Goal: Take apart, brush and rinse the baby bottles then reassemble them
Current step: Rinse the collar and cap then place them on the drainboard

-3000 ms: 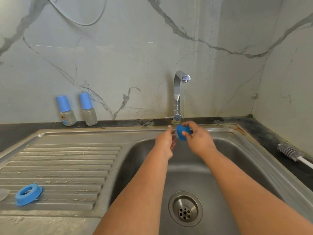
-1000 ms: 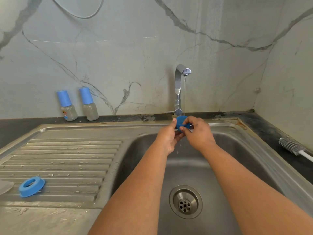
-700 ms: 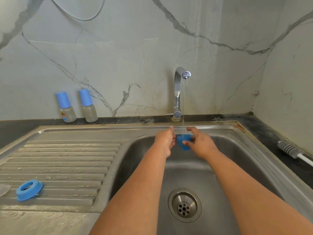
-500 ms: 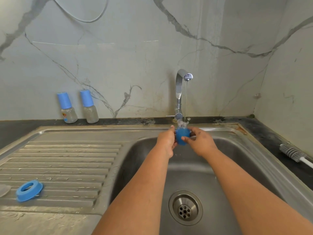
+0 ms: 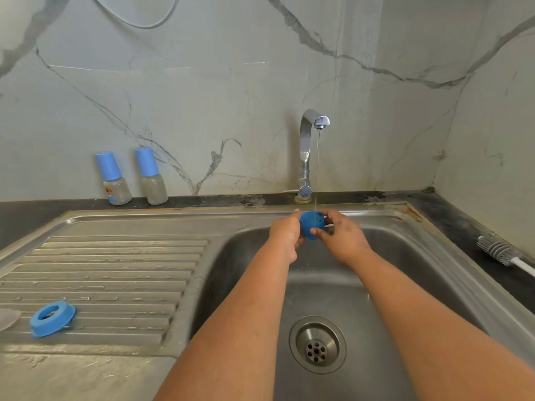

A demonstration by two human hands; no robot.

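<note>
Head view is showing both hands meeting over the back of the sink basin (image 5: 405,256), just in front of the tap (image 5: 307,151). The left hand (image 5: 285,235) and right hand (image 5: 343,238) are both pinching a small blue cap (image 5: 311,225) between fingers and thumbs, each clamped on one side of it. A thin stream of water (image 5: 317,169) is falling from the tap onto the cap's top. The cap's far side and lower edge are hiding behind the fingers, so which end is open is hard to tell; it seems to be sitting roughly upright with its long axis near vertical.

Left of the tap, against the marble wall, two small bottles (image 5: 134,176) with blue caps are standing upright, side by side. Far left of the tap and nearer the camera, a blue ring (image 5: 52,318) is lying tilted on the ribbed draining board (image 5: 115,270), with a pale clear piece (image 5: 8,318) beside it being cut off by the frame edge. Right of the tap, a bottle brush (image 5: 498,250) is lying on the dark surface (image 5: 451,224), its handle running out of frame.
</note>
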